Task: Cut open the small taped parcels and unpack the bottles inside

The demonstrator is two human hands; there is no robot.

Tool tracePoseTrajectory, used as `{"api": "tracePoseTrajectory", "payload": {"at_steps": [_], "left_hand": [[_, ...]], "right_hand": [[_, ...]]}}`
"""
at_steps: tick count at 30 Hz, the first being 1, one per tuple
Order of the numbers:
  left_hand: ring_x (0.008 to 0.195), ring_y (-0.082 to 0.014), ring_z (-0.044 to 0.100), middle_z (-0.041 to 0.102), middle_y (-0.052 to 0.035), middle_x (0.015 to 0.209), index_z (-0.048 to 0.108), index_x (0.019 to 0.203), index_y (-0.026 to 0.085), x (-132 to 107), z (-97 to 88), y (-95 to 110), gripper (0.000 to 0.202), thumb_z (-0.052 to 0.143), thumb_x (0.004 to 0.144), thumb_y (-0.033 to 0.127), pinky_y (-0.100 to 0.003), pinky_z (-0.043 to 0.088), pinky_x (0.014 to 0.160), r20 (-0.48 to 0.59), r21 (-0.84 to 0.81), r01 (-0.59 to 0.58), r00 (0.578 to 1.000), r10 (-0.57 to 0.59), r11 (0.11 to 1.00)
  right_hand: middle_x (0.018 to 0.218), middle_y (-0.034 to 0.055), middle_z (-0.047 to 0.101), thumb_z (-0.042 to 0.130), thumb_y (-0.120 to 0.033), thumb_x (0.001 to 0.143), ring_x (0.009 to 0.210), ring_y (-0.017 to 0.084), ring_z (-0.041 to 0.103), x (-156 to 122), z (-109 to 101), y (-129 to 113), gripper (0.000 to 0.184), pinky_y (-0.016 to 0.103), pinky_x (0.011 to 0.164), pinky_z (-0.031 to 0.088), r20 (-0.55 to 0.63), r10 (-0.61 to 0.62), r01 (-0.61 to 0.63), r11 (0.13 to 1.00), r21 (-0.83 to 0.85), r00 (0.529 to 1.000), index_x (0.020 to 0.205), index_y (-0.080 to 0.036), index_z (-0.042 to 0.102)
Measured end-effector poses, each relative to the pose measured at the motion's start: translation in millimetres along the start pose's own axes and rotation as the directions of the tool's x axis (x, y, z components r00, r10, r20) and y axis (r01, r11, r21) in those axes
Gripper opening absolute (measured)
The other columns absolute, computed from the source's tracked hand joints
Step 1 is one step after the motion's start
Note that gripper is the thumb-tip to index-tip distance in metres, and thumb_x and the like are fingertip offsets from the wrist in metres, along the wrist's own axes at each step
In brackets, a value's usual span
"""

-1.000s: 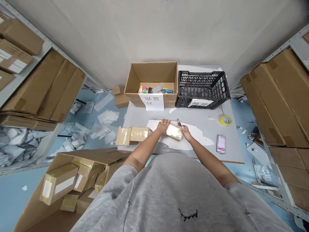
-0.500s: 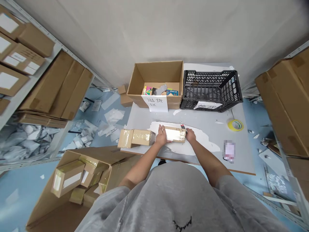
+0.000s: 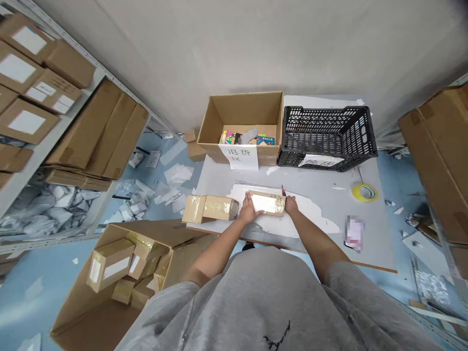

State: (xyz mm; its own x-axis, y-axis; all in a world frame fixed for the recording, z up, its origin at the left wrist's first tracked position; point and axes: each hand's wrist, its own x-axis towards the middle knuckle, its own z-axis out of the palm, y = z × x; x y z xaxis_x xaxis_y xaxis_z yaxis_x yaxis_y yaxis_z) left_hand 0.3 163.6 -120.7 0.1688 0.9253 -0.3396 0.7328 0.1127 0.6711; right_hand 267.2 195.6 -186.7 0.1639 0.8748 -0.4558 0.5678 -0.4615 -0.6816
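A small brown cardboard box [image 3: 270,204] with a white label and clear tape lies on white paper [image 3: 310,220] on the table. My left hand [image 3: 249,209] grips the box's left end, fingers over its far side and thumb along the near side. At the right end, my right hand [image 3: 291,204] is closed around a red and black utility knife [image 3: 283,192]. The knife points away from me beside the far right corner; my fingers hide most of its handle. Whether the blade touches the box I cannot tell. Two taped boxes [image 3: 219,208] sit left of my left hand.
Behind stand an open carton [image 3: 239,155] with colourful packs and a black crate [image 3: 329,141]. Yellow tape [image 3: 364,192] and a blurred phone-like object [image 3: 354,232] lie rightward. A large carton of boxes [image 3: 106,312] stands at lower left; shelves [image 3: 95,92] flank the table.
The knife has swung from slanting leftward over the box's far edge to pointing nearly straight away at the right corner. The left hand keeps its hold; the whole view has shifted slightly.
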Motion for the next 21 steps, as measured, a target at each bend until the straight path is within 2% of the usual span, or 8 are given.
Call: {"api": "tracePoseTrajectory", "payload": {"at_steps": [4, 8, 10, 12, 14, 17, 19, 21], "left_hand": [[0.162, -0.0398, 0.007, 0.001, -0.0258, 0.173, -0.001, 0.166, 0.013, 5.2, 1.9, 2.0, 0.134, 0.082, 0.073, 0.064, -0.054, 0.021, 0.128, -0.008, 0.011, 0.008, 1.0, -0.008, 1.0], [0.16, -0.0396, 0.016, 0.011, -0.0266, 0.172, 0.003, 0.165, 0.014, 1.3, 3.0, 3.8, 0.137, 0.086, 0.068, 0.065, -0.052, 0.028, 0.125, -0.051, -0.03, 0.032, 0.998, -0.034, 0.999], [0.157, -0.0397, 0.026, 0.024, -0.0271, 0.169, 0.007, 0.165, 0.016, -3.8, 5.1, 5.3, 0.137, 0.088, 0.066, 0.065, -0.052, 0.034, 0.121, -0.095, -0.085, 0.088, 0.991, -0.096, 0.992], [0.152, -0.0396, 0.037, 0.036, -0.0262, 0.163, 0.014, 0.163, 0.018, -9.7, 9.3, 6.3, 0.133, 0.09, 0.064, 0.063, -0.051, 0.039, 0.117, -0.142, -0.147, 0.148, 0.975, -0.169, 0.978], [0.147, -0.0381, 0.044, 0.042, -0.0238, 0.159, 0.022, 0.16, 0.019, -13.8, 14.9, 6.0, 0.122, 0.09, 0.067, 0.06, -0.049, 0.042, 0.115, -0.189, -0.209, 0.16, 0.961, -0.2, 0.965], [0.147, -0.0336, 0.045, 0.04, -0.0216, 0.159, 0.03, 0.156, 0.018, -13.4, 21.6, 2.4, 0.094, 0.079, 0.083, 0.05, -0.044, 0.042, 0.117, -0.232, -0.298, 0.115, 0.954, -0.189, 0.947], [0.148, -0.0309, 0.044, 0.039, -0.021, 0.159, 0.033, 0.156, 0.017, -9.4, 23.1, -1.2, 0.076, 0.067, 0.093, 0.041, -0.042, 0.039, 0.121, -0.23, -0.336, 0.101, 0.955, -0.186, 0.937], [0.149, -0.029, 0.043, 0.04, -0.0197, 0.159, 0.034, 0.156, 0.017, -4.8, 22.7, -4.6, 0.066, 0.058, 0.096, 0.033, -0.042, 0.035, 0.123, -0.213, -0.352, 0.099, 0.96, -0.183, 0.931]], "right_hand": [[0.089, 0.0126, 0.068, 0.069, -0.033, 0.079, 0.094, 0.033, 0.068, -6.4, -11.2, -2.2, 0.021, 0.047, 0.085, 0.054, -0.005, 0.131, -0.13, 0.987, -0.092, 0.991, 0.096, -0.023, 0.06], [0.09, 0.0121, 0.071, 0.064, -0.024, 0.079, 0.089, 0.033, 0.07, -14.8, -40.6, -5.9, 0.033, 0.047, 0.082, 0.054, -0.066, 0.204, -0.208, 0.976, -0.069, 0.977, 0.111, -0.022, 0.057], [0.093, 0.0103, 0.071, 0.061, -0.021, 0.077, 0.088, 0.032, 0.07, -22.7, -57.1, -11.0, 0.043, 0.046, 0.083, 0.055, -0.078, 0.127, -0.124, 0.991, 0.041, 0.989, 0.12, -0.022, 0.056], [0.098, 0.007, 0.072, 0.058, -0.023, 0.078, 0.087, 0.029, 0.071, -33.2, -69.0, -20.6, 0.051, 0.045, 0.086, 0.055, -0.068, -0.008, 0.02, 0.983, 0.182, 0.998, 0.129, -0.023, 0.054], [0.104, 0.0044, 0.072, 0.058, -0.027, 0.08, 0.091, 0.028, 0.07, -44.8, -73.1, -35.3, 0.056, 0.047, 0.094, 0.053, -0.056, -0.155, 0.164, 0.951, 0.263, 0.986, 0.136, -0.025, 0.055], [0.114, 0.0055, 0.072, 0.064, -0.037, 0.085, 0.115, 0.03, 0.063, -61.8, -63.6, -62.9, 0.051, 0.046, 0.11, 0.044, -0.067, -0.344, 0.35, 0.915, 0.2, 0.937, 0.135, -0.027, 0.063], [0.121, 0.0067, 0.07, 0.056, -0.046, 0.094, 0.123, 0.031, 0.06, -71.8, -50.2, -80.3, 0.042, 0.043, 0.111, 0.042, -0.008, -0.41, 0.408, 0.905, 0.118, 0.912, 0.131, -0.028, 0.067], [0.121, 0.0074, 0.07, 0.05, -0.048, 0.1, 0.118, 0.029, 0.062, -80.2, -35.6, -93.9, 0.037, 0.04, 0.105, 0.046, 0.075, -0.422, 0.425, 0.905, -0.029, 0.904, 0.126, -0.028, 0.069]]}}
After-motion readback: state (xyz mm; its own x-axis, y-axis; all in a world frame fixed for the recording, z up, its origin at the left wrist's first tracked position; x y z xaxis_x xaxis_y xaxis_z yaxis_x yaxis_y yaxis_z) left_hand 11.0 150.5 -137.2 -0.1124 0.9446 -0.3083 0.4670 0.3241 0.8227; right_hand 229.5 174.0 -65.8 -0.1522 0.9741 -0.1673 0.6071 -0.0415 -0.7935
